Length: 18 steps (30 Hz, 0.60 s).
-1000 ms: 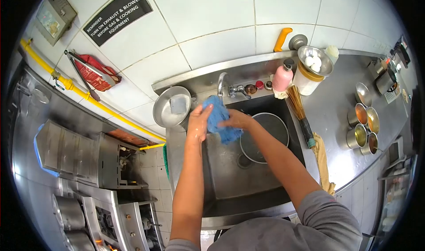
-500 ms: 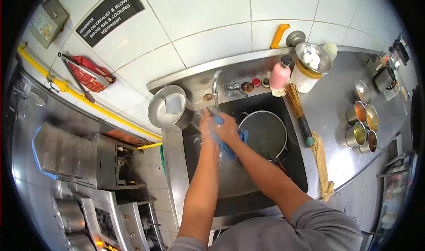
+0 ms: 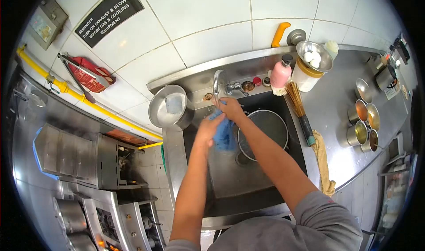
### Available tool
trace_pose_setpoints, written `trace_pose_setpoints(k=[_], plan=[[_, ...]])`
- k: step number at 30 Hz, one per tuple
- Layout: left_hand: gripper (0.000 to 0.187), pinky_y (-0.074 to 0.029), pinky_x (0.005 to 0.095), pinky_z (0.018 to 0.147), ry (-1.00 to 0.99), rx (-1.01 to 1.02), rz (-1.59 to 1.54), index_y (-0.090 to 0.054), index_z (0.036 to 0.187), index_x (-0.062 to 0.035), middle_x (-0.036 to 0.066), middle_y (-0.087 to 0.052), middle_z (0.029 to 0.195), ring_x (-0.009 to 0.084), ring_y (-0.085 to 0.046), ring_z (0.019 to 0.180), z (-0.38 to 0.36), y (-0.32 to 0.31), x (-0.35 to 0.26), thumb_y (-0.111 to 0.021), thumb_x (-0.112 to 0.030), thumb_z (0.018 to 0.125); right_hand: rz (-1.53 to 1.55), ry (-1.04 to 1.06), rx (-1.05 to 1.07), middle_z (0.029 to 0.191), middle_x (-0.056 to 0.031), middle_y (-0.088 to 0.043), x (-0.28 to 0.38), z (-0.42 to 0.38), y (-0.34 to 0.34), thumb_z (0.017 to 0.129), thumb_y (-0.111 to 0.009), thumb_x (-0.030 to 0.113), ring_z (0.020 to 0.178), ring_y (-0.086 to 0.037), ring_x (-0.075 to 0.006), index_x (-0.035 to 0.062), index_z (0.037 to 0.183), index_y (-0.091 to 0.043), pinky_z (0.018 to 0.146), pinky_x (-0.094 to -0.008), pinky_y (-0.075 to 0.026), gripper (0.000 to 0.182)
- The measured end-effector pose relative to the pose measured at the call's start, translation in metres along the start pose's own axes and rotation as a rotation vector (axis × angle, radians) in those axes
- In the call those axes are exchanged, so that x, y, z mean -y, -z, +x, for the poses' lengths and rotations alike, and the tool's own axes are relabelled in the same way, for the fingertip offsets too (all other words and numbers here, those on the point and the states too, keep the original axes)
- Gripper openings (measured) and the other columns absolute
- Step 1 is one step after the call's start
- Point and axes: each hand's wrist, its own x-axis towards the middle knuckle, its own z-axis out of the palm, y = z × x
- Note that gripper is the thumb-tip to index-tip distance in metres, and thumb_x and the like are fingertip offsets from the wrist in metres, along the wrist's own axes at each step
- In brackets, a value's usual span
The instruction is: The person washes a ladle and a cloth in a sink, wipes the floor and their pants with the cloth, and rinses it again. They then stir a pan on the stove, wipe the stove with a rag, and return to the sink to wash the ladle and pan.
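Note:
A wet blue cloth (image 3: 225,137) hangs over the sink (image 3: 239,180), just below the curved faucet (image 3: 216,82). My right hand (image 3: 231,109) is closed on its upper end, close under the spout. My left hand (image 3: 209,128) grips the cloth's left side, a little lower down, with the thumb on top. Part of the cloth is hidden behind my fingers. Right of it, a round metal pot (image 3: 264,136) stands in the sink, partly covered by my right forearm.
A steel pot (image 3: 188,113) with a grey pad inside rests at the sink's back left corner. On the right are a pink pump bottle (image 3: 280,76), a stick brush (image 3: 297,102), a tan cloth (image 3: 322,167) and a bowl of eggs (image 3: 325,66). Several metal cups (image 3: 355,135) stand farther right.
My hands have moved apart, the right one up toward the spout and the left one lower. The cloth, bunched and blurred before, now hangs more spread out.

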Motion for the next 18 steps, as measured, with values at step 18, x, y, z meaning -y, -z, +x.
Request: trace_pose_setpoints(k=[18], plan=[[0.04, -0.052, 0.0386, 0.074, -0.073, -0.212, -0.647, -0.059, 0.1, -0.0083, 0.008, -0.065, 0.091, 0.0238, -0.062, 0.081, 0.052, 0.028, 0.083, -0.051, -0.047, 0.095, 0.436, -0.195, 0.19, 0.116, -0.0264, -0.062, 0.055, -0.075, -0.01, 0.067, -0.077, 0.059, 0.112, -0.059, -0.0347, -0.0042, 0.119, -0.059, 0.097, -0.0384, -0.045, 0.084]])
